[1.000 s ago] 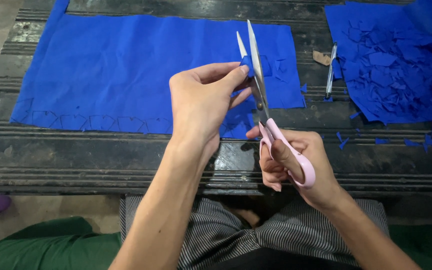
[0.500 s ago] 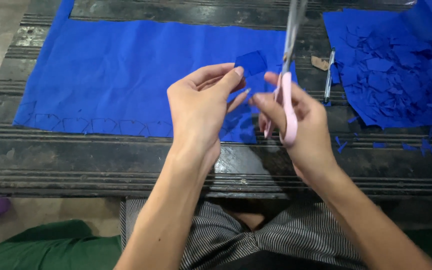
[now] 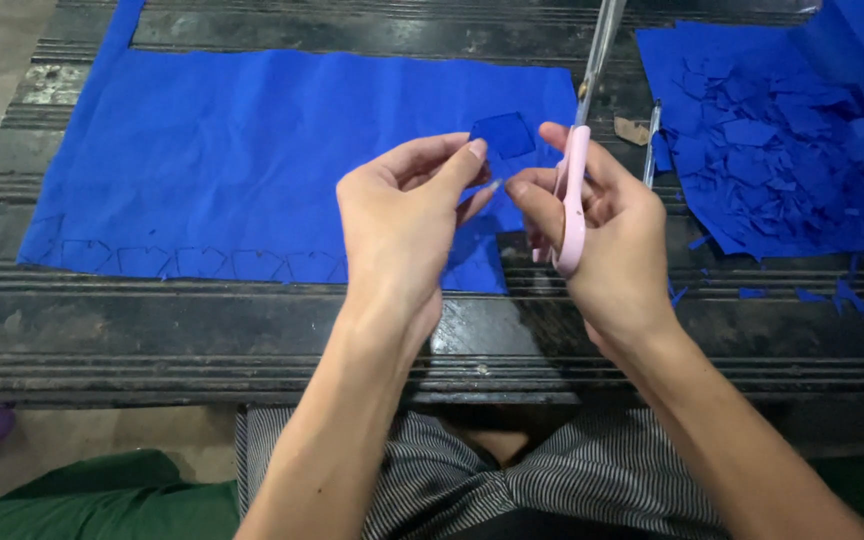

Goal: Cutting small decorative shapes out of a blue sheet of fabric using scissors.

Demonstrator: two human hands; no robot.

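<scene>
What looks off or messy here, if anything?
Nothing damaged. Loose blue scraps have strayed off the heap of cut pieces onto the dark bench. The left hand pinches a small blue cutout; the right hand grips pink-handled scissors, blades up.

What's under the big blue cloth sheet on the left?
The blue cloth sheet lies flat on a dark ribbed table, bare at its edges. The left hand covers the sheet's near right corner; anything beneath the cloth is hidden.

Blue cloth (image 3: 252,160), pink-handled scissors (image 3: 574,200), striped trousers (image 3: 572,480)
</scene>
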